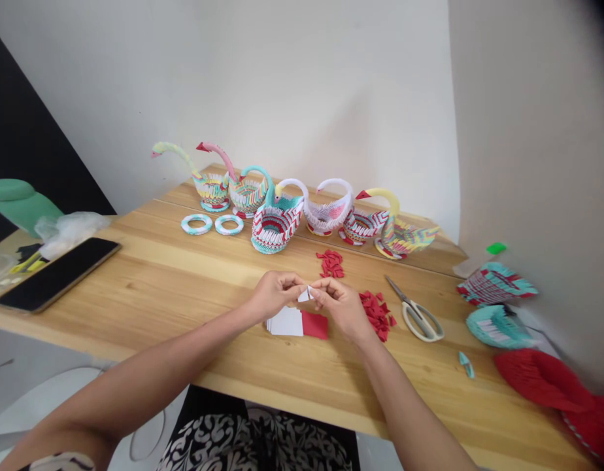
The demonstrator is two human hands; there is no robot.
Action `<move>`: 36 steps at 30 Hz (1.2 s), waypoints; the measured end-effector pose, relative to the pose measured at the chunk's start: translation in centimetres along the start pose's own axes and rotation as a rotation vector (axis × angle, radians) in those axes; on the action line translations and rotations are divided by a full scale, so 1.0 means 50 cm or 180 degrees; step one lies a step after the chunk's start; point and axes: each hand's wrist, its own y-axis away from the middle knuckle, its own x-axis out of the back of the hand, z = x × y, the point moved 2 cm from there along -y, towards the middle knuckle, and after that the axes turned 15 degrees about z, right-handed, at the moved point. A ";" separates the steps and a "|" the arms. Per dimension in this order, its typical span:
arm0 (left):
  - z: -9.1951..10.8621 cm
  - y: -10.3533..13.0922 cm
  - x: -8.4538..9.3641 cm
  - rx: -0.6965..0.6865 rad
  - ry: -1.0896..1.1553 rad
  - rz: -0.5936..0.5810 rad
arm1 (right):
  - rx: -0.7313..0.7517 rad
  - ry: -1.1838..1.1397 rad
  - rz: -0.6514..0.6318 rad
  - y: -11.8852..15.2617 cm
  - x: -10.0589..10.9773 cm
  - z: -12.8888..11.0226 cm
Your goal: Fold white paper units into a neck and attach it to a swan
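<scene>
A small piece of folded white paper (304, 296) is pinched between my two hands above the table. My left hand (277, 294) grips its left side, fingers closed. On the other side my right hand (338, 304) pinches it with thumb and forefinger. Just below lie a stack of white paper slips (285, 322) and, beside it, red paper slips (314, 325). One heap of small folded red pieces (330, 263) sits beyond my hands. A second red heap (377, 315) lies right of my right hand.
Several folded-paper swans (275, 226) line the table's back. Two paper rings (197, 224) lie at their left. Scissors (417, 314) rest on the right, near turquoise paper parts (501, 326) and a red paper piece (542, 379). A phone (57, 273) lies far left.
</scene>
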 end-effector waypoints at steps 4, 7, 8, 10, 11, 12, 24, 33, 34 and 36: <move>-0.002 0.001 -0.002 0.0064 0.0136 -0.0006 | 0.0041 0.0055 -0.0034 0.001 -0.001 -0.007; -0.006 0.001 -0.004 0.0081 0.0222 -0.0033 | 0.0070 0.0079 -0.0012 0.001 -0.002 -0.009; -0.006 0.001 -0.005 0.0078 0.0237 -0.0035 | 0.0083 0.0091 -0.0002 0.001 -0.002 -0.009; -0.006 0.002 -0.005 0.0039 0.0223 -0.0012 | 0.0118 0.0146 0.0014 0.000 -0.002 -0.007; -0.006 0.003 -0.005 -0.0003 0.0190 0.0005 | 0.0138 0.0196 0.0017 0.000 -0.002 -0.005; -0.005 0.003 -0.005 -0.0067 0.0144 0.0025 | 0.0159 0.0251 0.0017 -0.001 -0.002 -0.003; -0.006 -0.001 0.001 -0.1422 -0.1086 -0.0009 | 0.1416 0.1664 0.0097 0.004 0.013 -0.009; -0.002 -0.008 0.009 -0.1431 -0.1322 0.0072 | 0.1852 0.1714 0.0078 0.011 0.011 -0.022; -0.002 -0.006 0.009 -0.1322 -0.1314 0.0077 | 0.1815 0.1683 0.0089 0.011 0.012 -0.025; -0.001 -0.004 0.008 -0.1167 -0.1234 0.0052 | 0.1730 0.1634 0.0121 0.010 0.015 -0.031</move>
